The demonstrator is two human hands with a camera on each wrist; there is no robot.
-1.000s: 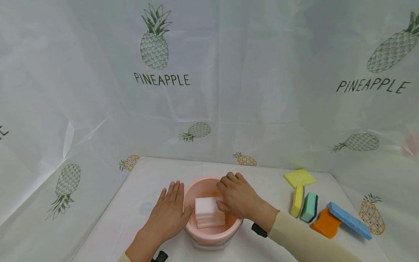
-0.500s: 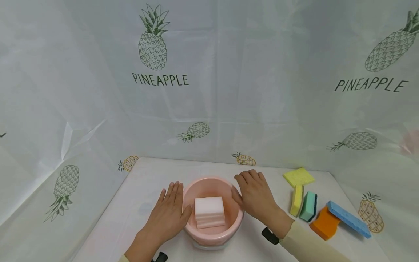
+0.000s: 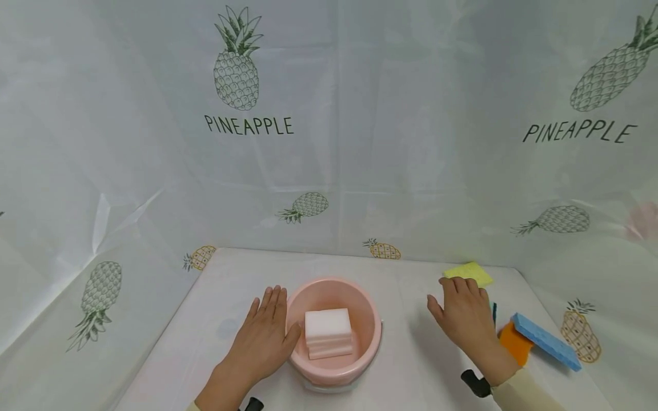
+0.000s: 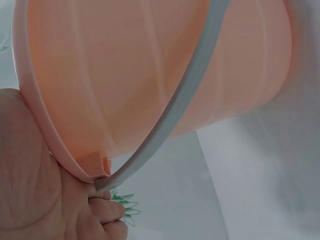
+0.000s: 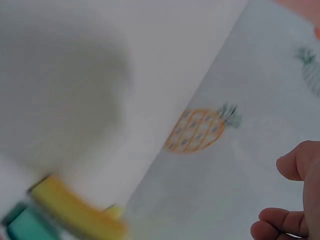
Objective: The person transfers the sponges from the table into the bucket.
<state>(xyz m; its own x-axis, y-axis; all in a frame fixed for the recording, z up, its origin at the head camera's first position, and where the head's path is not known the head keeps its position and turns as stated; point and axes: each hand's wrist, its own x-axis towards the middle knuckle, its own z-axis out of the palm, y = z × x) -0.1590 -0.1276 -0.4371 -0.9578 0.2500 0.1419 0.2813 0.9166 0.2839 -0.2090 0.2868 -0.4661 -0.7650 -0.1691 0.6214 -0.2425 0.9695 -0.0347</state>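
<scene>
Pink bucket (image 3: 334, 331) is sitting center on the counter (image 3: 411, 365), white sponge stack (image 3: 328, 332) lying inside. My left hand (image 3: 262, 339) is bracing its rim, fingers flat, gripping nothing. Right hand (image 3: 465, 317) is hovering open and empty over the yellow and green sponges (image 5: 55, 212), beside the orange (image 3: 511, 341) and blue (image 3: 546, 341) ones. I'd keep the brace and pinch one sponge by its edges.

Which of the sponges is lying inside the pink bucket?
The white sponge stack lies inside the pink bucket; the yellow sponge, orange sponge and blue sponge lie on the table.
</scene>
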